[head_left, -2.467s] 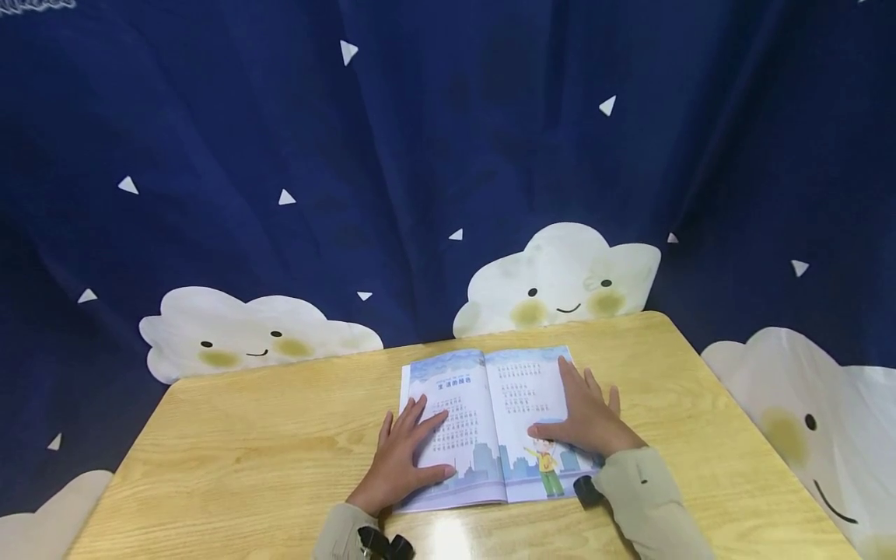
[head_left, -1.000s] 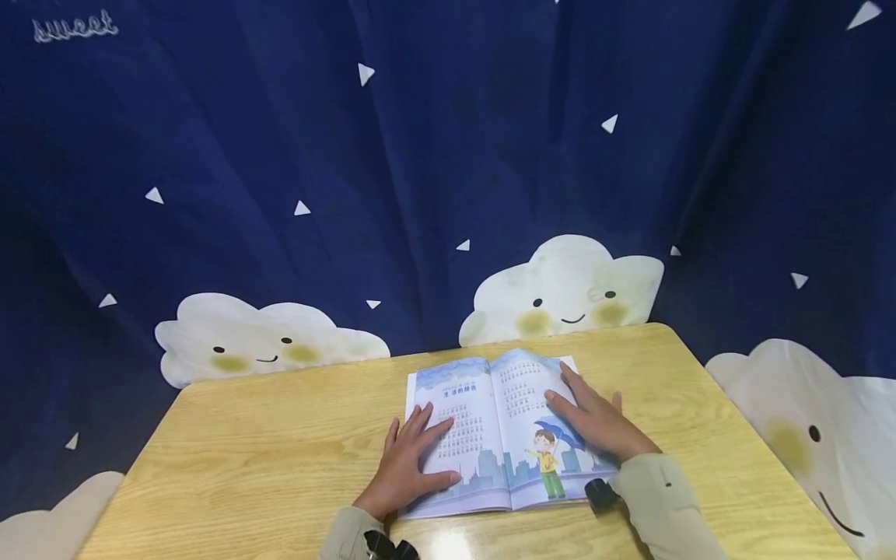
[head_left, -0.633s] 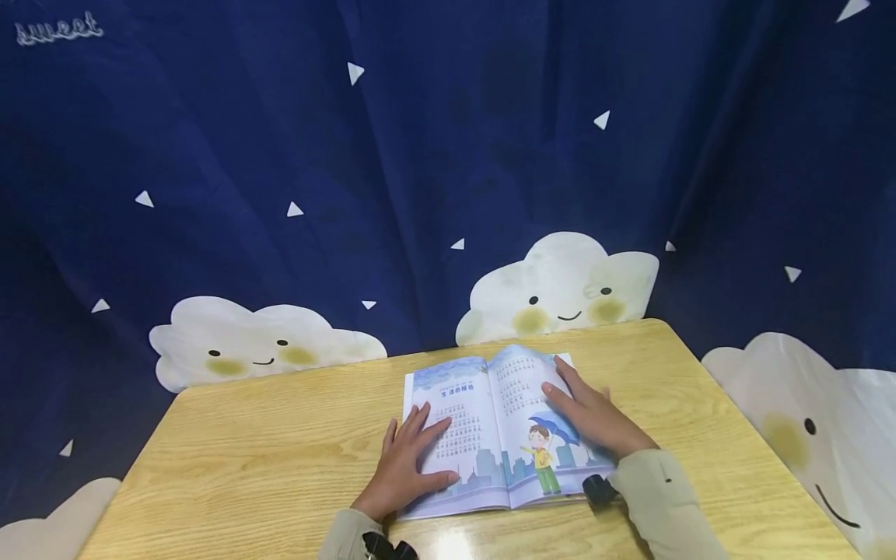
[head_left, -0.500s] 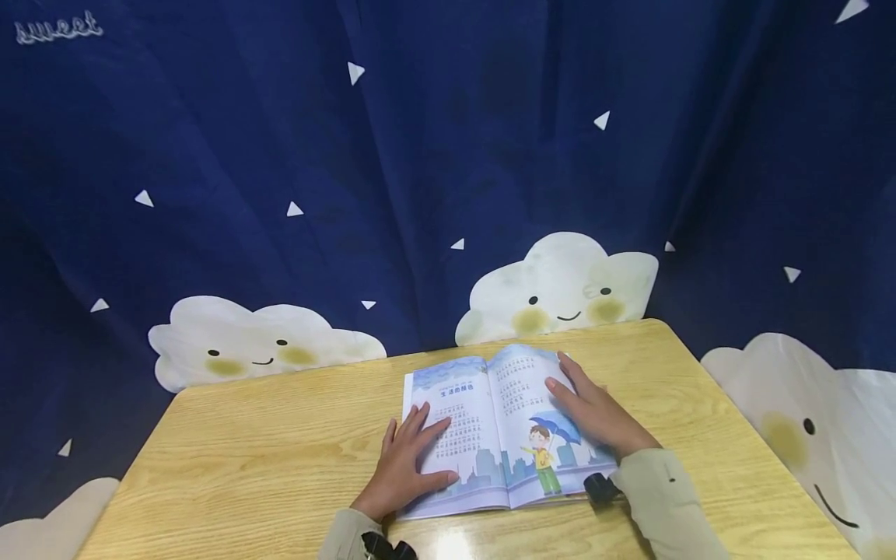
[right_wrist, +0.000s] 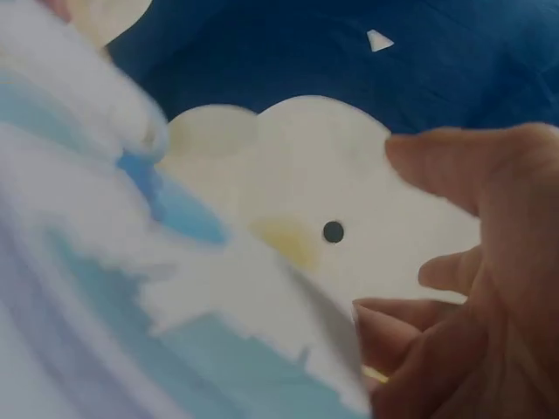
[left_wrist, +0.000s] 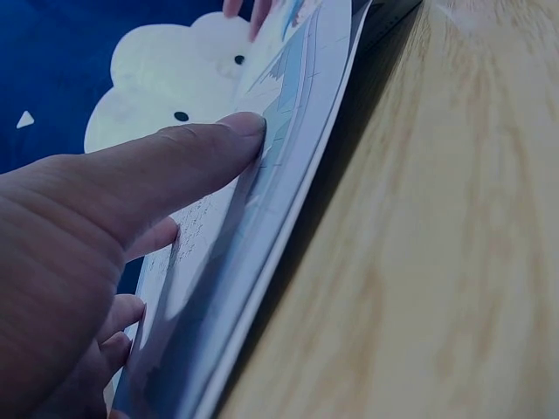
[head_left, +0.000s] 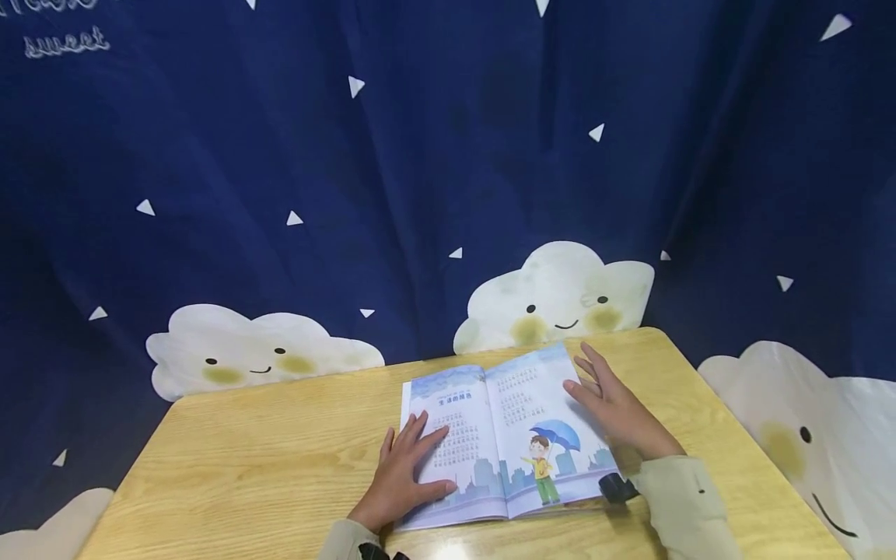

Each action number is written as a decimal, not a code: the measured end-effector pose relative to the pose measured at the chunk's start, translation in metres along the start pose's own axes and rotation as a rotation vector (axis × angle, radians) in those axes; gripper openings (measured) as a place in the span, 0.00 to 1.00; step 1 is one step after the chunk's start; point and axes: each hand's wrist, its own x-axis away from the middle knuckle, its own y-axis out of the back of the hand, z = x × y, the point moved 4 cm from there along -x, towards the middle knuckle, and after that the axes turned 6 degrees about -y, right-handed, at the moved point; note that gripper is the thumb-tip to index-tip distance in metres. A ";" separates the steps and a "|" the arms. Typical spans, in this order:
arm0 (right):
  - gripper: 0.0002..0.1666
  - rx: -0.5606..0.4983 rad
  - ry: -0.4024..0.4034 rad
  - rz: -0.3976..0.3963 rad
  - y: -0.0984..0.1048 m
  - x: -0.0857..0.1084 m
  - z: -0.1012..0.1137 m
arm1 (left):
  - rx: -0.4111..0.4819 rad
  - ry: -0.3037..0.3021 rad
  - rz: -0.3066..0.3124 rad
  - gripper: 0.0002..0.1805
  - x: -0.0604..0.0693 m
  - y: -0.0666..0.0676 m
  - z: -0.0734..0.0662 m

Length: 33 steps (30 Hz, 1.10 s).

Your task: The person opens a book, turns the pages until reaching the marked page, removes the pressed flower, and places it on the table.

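An open picture book [head_left: 455, 467] with printed text lies on the wooden table. My left hand [head_left: 402, 474] is spread over the left page [head_left: 462, 389], fingers straight. In the left wrist view its thumb [left_wrist: 196, 157] rests on the paper near the lower edge. The right page [head_left: 532, 389], with a drawn child under a blue umbrella [head_left: 556, 434], stands slightly raised toward its outer edge. My right hand [head_left: 623, 404] is at that edge, thumb and fingers apart. In the right wrist view, its lower fingers [right_wrist: 389, 336] meet the page edge; no pinch shows.
The wooden table [head_left: 266, 443] extends on both sides of the book. A dark blue curtain [head_left: 420, 155] with white clouds and triangles hangs behind and beside it. Black wrist devices [head_left: 617, 488] sit by the sleeves.
The right hand has slid right and off the right page to its outer edge. That page first bulged, then straightened and rose at the outer side. The left hand stays put.
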 end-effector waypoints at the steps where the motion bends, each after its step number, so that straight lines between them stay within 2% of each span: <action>1: 0.50 0.005 -0.002 0.000 0.001 0.000 0.002 | -0.002 0.003 -0.001 0.44 0.000 0.001 0.001; 5: 0.46 -0.030 -0.031 0.019 0.004 -0.001 0.008 | -0.007 0.016 -0.004 0.43 -0.001 0.003 0.002; 11: 0.41 -0.192 -0.028 0.074 0.006 0.000 0.005 | -0.011 0.013 -0.035 0.43 0.003 0.004 0.004; 14: 0.42 -0.224 -0.020 0.100 0.005 0.005 0.000 | -0.010 -0.002 -0.040 0.43 0.007 0.000 0.003; 19: 0.47 -0.252 -0.051 0.147 -0.001 0.013 -0.007 | 0.005 0.009 -0.007 0.43 0.014 -0.008 0.000; 23: 0.46 -0.250 -0.054 0.217 -0.005 0.016 -0.002 | 0.009 0.019 0.003 0.43 0.013 -0.009 -0.001; 29: 0.42 -0.219 0.015 0.419 -0.022 0.017 0.019 | -0.015 0.019 0.009 0.43 0.006 -0.006 0.001; 33: 0.37 -0.115 0.074 0.458 -0.039 0.014 0.035 | -0.016 0.011 0.002 0.44 -0.002 0.000 0.001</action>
